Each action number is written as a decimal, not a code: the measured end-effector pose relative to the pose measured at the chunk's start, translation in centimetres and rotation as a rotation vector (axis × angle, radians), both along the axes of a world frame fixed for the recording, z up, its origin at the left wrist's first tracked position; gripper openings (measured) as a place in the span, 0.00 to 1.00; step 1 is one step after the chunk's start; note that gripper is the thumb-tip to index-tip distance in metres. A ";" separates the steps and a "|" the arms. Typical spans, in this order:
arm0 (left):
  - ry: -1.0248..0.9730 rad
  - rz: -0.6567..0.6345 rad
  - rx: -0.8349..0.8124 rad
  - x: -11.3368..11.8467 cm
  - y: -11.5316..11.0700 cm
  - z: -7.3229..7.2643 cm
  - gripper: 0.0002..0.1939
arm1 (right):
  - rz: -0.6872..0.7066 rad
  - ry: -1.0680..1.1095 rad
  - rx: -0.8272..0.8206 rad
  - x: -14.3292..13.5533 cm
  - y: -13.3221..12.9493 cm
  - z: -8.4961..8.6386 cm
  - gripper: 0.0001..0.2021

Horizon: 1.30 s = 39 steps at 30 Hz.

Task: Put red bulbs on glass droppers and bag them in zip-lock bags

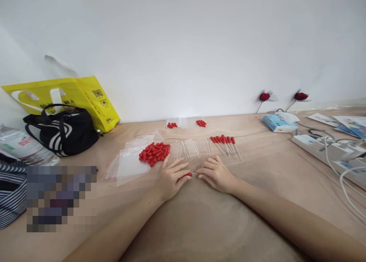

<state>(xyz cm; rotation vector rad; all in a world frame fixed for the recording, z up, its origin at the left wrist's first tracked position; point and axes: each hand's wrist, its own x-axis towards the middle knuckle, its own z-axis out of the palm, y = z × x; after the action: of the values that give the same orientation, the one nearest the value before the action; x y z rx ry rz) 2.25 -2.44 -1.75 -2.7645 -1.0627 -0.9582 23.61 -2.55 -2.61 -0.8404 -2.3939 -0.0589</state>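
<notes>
Near the table's middle, my left hand (pixel 171 178) pinches a red rubber dropper bulb (pixel 188 174) between thumb and fingers. My right hand (pixel 215 175) grips a thin clear dropper tube (pixel 194 174), whose end meets the bulb's mouth; most of the tube is hidden by the fingers. Just beyond my left hand lies a pile of loose red bulbs (pixel 154 153). Behind both hands, clear tubes (pixel 193 149) lie side by side in a row. To their right rest several droppers (pixel 224 142) with red bulbs on their tubes.
Clear zip bags (pixel 133 166) lie left of the pile. Bags holding red-bulbed pieces (pixel 201 123) lie by the wall. A black bag (pixel 63 130), a yellow bag (pixel 94 102) and a large bottle (pixel 23 146) stand left. At right are a tissue pack (pixel 276 123) and power strips (pixel 317 149) with cables.
</notes>
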 end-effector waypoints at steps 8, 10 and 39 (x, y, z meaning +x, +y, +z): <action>-0.001 -0.048 -0.029 0.2 -0.2 0.2 0.07 | -0.008 0.004 -0.018 0.3 0.1 -0.2 0.08; -0.006 -0.080 -0.041 0.4 -0.1 0.1 0.07 | -0.008 0.007 -0.006 0.1 0.0 -0.1 0.08; -0.022 0.145 -0.021 0.2 0.3 0.2 0.15 | -0.820 0.109 -0.185 3.4 4.4 1.5 0.12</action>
<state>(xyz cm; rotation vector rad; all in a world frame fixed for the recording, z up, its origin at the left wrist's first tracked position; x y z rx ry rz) 2.50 -2.11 -1.54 -2.6547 -1.2637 -0.9666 27.01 1.81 -1.13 -1.8069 -1.8257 -0.1100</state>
